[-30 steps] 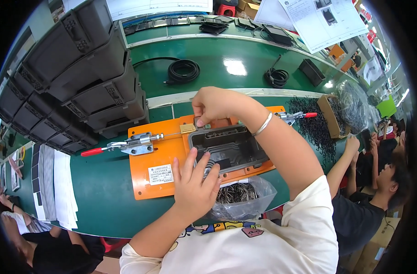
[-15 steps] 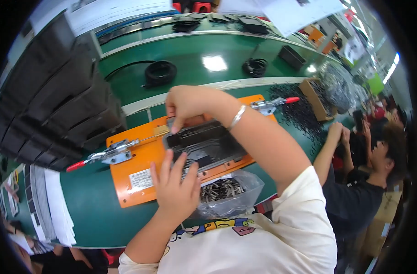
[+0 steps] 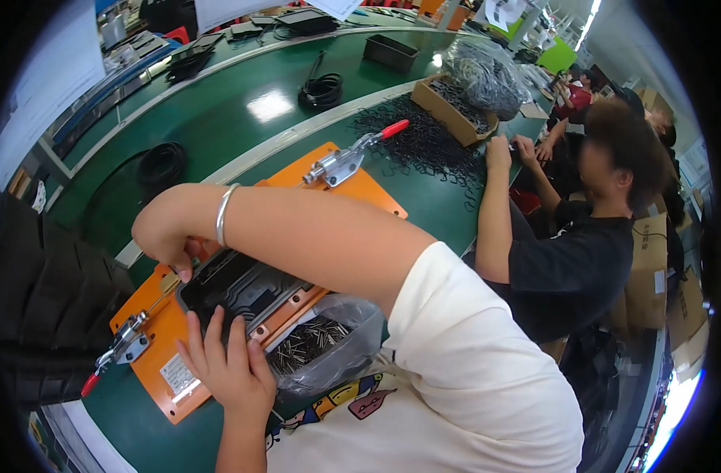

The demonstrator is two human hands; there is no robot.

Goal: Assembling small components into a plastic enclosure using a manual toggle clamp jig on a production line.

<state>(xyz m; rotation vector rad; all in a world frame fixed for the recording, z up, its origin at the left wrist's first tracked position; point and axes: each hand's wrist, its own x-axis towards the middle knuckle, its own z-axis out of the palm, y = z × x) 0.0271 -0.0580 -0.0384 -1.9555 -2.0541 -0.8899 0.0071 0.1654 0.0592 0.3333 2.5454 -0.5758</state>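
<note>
A black plastic housing [image 3: 254, 285], like an open shallow box, lies in an orange fixture plate [image 3: 151, 382]. My left hand [image 3: 233, 363] has its fingers spread and rests on the housing's near left edge. Over the far left corner my right hand [image 3: 165, 232] bends down with curled fingers. Its thumb and fingertips come together there, and whatever they hold is hidden. A toggle clamp with a red handle [image 3: 126, 344] sits at the plate's left end. Another toggle clamp [image 3: 337, 167] is at its far right end.
A clear plastic bag [image 3: 353, 355] of small metal pins sits by the plate's near side. Beyond the right clamp lie loose black clips [image 3: 412, 146] and a cardboard box [image 3: 447, 110]. Black crates [image 3: 45, 292] stand at left. A co-worker [image 3: 565, 260] sits at right.
The view has turned to the right, so the bench appears shifted left and tilted. Both hands stay at the housing, the right still at its far left corner.
</note>
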